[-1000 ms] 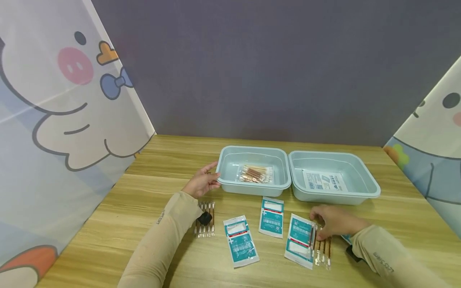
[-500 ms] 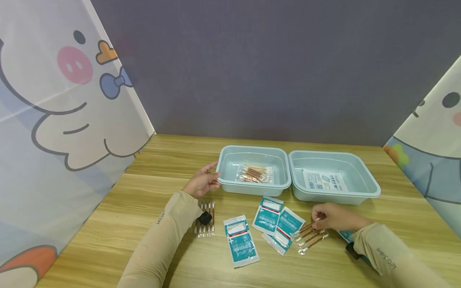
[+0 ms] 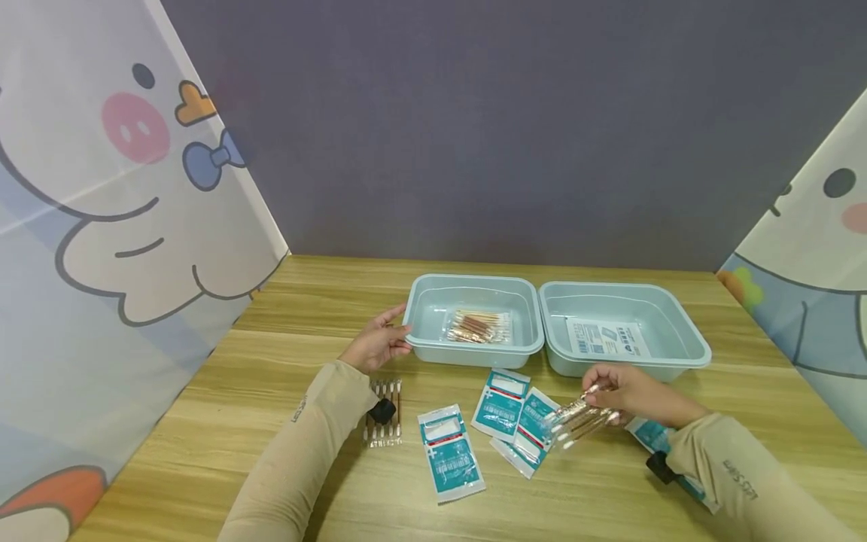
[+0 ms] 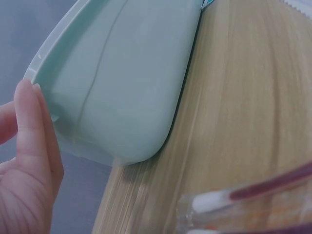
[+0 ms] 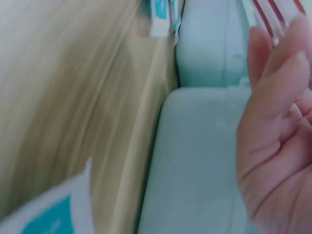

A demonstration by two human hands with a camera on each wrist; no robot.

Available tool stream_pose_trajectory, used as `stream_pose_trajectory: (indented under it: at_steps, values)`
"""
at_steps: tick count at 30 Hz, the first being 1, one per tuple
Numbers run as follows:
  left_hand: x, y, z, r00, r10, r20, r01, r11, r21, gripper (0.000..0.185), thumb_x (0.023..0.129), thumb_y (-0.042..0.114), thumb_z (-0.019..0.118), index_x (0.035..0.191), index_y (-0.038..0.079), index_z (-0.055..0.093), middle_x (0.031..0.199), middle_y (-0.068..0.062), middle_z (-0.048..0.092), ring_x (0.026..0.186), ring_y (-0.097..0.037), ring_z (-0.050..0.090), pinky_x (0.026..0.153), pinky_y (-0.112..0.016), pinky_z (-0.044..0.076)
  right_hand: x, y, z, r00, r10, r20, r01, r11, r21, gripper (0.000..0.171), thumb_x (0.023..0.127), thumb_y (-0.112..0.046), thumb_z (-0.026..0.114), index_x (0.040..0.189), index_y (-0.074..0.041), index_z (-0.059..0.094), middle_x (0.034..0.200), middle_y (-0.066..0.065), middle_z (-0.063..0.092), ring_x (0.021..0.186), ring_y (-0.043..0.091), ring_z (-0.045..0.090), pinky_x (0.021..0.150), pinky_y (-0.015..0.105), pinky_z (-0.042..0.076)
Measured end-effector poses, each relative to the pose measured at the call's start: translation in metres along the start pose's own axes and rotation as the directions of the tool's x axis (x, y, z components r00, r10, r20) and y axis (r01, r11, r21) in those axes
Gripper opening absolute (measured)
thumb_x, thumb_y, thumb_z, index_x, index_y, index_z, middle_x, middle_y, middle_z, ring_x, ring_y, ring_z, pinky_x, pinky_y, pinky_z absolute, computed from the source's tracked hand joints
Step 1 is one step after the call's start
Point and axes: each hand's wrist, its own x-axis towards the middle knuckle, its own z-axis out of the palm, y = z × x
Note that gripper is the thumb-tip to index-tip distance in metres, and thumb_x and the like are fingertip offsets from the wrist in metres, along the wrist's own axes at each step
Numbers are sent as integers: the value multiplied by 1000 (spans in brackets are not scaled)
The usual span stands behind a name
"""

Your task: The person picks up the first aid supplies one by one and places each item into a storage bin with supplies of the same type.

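Observation:
My right hand (image 3: 619, 393) pinches a clear pack of brown-stemmed cotton swabs (image 3: 576, 418) and holds it just above the table, in front of the right pale-green tray (image 3: 684, 354). The pack's stems (image 5: 273, 14) show past my fingers (image 5: 278, 117). My left hand (image 3: 378, 342) rests with straight fingers (image 4: 34, 131) against the left rim of the left tray (image 3: 423, 342), whose outer wall (image 4: 122, 83) fills the left wrist view. Inside that tray lies another swab pack (image 3: 477, 327). The right tray holds a white and blue packet (image 3: 605, 337).
Three teal and white packets (image 3: 450, 455) (image 3: 501, 393) (image 3: 531, 434) lie on the wooden table in front of the trays. A swab pack (image 3: 384, 410) lies by my left forearm. Another teal packet (image 3: 652, 434) lies under my right wrist. Cartoon screens stand on both sides.
My right hand picked the swab pack up off the table and raised it toward the trays; one teal packet slid left and turned. My left hand stayed on the left tray.

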Motion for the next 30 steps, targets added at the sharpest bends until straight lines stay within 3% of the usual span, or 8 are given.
stream_pose_trajectory:
  at_steps: [7, 17, 30]
  values:
    - [-2, -1, -1, 1000, 1, -4, -1, 1000, 12, 59, 99, -2, 46, 153, 9, 23, 73, -6, 57, 53, -8, 56, 53, -15, 54, 5, -15, 9, 998, -56, -41, 56, 998, 0, 14, 93, -5, 60, 94, 8, 54, 77, 0, 59, 57, 5, 52, 44, 22, 51]
    - [-2, 0, -1, 1000, 0, 4, 0, 1000, 15, 59, 99, -2, 46, 153, 9, 22, 74, -6, 57, 53, -8, 56, 53, -14, 54, 16, -25, 12, 986, -2, -167, 18, 996, 92, 19, 94, -5, 60, 98, 11, 51, 78, -3, 60, 57, 8, 54, 49, 25, 51]
    - [1, 1, 0, 1000, -7, 1, 7, 1000, 11, 59, 99, -2, 45, 153, 9, 23, 73, -6, 57, 53, -8, 56, 53, -15, 54, 41, -44, 8, 959, 62, -278, -52, 998, 42, 20, 92, -8, 64, 100, 8, 55, 79, 4, 61, 57, 14, 56, 52, 31, 53]
